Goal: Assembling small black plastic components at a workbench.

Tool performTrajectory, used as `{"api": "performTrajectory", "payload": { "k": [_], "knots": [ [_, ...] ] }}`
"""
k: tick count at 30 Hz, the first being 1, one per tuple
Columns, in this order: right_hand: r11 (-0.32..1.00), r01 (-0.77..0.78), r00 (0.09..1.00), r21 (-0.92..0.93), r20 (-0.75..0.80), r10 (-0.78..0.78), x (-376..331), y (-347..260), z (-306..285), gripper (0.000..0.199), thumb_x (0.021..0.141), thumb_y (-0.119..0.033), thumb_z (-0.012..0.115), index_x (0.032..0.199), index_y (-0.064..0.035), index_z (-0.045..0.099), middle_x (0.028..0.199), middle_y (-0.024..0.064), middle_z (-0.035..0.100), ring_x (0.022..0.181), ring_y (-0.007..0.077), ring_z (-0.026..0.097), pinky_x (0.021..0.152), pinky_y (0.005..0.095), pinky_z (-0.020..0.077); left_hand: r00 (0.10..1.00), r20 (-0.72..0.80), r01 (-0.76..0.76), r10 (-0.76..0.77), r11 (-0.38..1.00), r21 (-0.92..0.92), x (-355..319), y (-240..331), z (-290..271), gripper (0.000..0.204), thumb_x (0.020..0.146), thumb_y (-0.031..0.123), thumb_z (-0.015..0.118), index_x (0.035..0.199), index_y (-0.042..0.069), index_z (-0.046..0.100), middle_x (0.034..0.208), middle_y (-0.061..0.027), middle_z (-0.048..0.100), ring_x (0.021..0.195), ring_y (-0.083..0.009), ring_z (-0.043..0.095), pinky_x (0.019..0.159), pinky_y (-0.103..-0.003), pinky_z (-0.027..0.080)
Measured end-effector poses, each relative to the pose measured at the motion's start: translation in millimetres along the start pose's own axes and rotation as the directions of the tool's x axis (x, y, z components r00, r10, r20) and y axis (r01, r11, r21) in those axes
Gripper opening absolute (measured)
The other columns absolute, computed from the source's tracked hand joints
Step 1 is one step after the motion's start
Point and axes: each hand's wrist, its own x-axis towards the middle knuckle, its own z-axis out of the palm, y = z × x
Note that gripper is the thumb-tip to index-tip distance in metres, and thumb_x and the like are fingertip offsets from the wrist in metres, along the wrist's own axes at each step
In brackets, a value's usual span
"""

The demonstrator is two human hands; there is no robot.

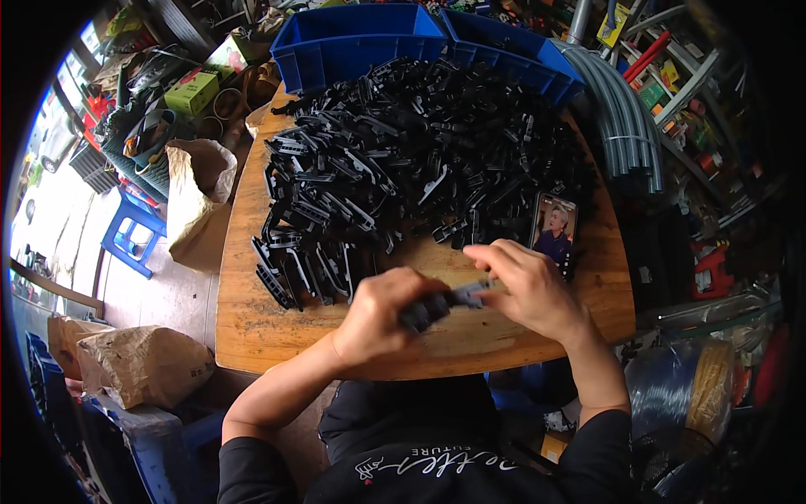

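Above the near part of the wooden table [277, 338], my left hand [378, 315] is closed around a dark grey plastic part [426, 311], which is smeared by motion. My right hand [529, 290] has its thumb and fingers at the other side, closed on a lighter grey plastic piece [472, 292]. Whether the two pieces are joined I cannot tell. Beyond both hands spreads a big heap of black and grey plastic parts [361, 168], long and narrow, some with slotted sides. A phone [556, 225] with a lit screen leans among the parts, just past my right hand.
Two blue bins, one at the back left [361, 63] and one at the back right [512, 63], stand behind the heap. Grey coiled hose [621, 118] hangs at the right. Paper sacks [197, 202] and a blue stool [134, 231] stand left of the table.
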Motion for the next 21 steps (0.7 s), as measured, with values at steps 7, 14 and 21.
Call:
{"api": "performTrajectory", "payload": {
  "k": [7, 14, 21],
  "knots": [
    [0.573, -0.094, 0.971, 0.814, -0.051, 0.232, -5, -16, 44, 0.049, 0.083, -0.024, 0.067, 0.121, 0.0018, 0.049, 0.120, 0.0111, 0.051, 0.106, 0.0150, 0.052, 0.089, 0.0271, 0.0425, 0.904, 0.046, 0.370, -0.425, 0.725, -0.580, 4, -2, 6, 0.028, 0.075, 0.012, 0.075, 0.096, 0.001, 0.060, 0.078, -0.0023, 0.062, 0.073, -0.0056, 0.053, 0.065, -0.023, 0.046],
    [0.780, -0.110, 0.797, 0.616, -0.414, 0.440, -4, -35, 64, 0.027, 0.089, -0.019, 0.059, 0.108, 0.0006, 0.056, 0.105, 0.0109, 0.059, 0.093, 0.0195, 0.058, 0.082, 0.0297, 0.0458, 0.777, 0.176, 0.422, -0.604, 0.292, -0.858, 10, 0, 11, 0.040, 0.083, 0.021, 0.055, 0.118, 0.003, 0.050, 0.090, -0.0051, 0.060, 0.062, -0.0086, 0.047, 0.057, -0.023, 0.035],
    [0.820, -0.095, 0.804, 0.565, -0.442, 0.397, -8, -43, 91, 0.053, 0.094, -0.015, 0.048, 0.139, 0.0013, 0.023, 0.135, 0.0171, 0.038, 0.126, 0.0255, 0.038, 0.103, 0.0336, 0.0304, 0.727, 0.258, 0.306, -0.636, -0.037, -0.951, 34, 17, 48, 0.038, 0.083, 0.020, 0.058, 0.115, 0.006, 0.044, 0.106, -0.0025, 0.050, 0.103, -0.0118, 0.043, 0.092, -0.027, 0.033]
  ]
}}
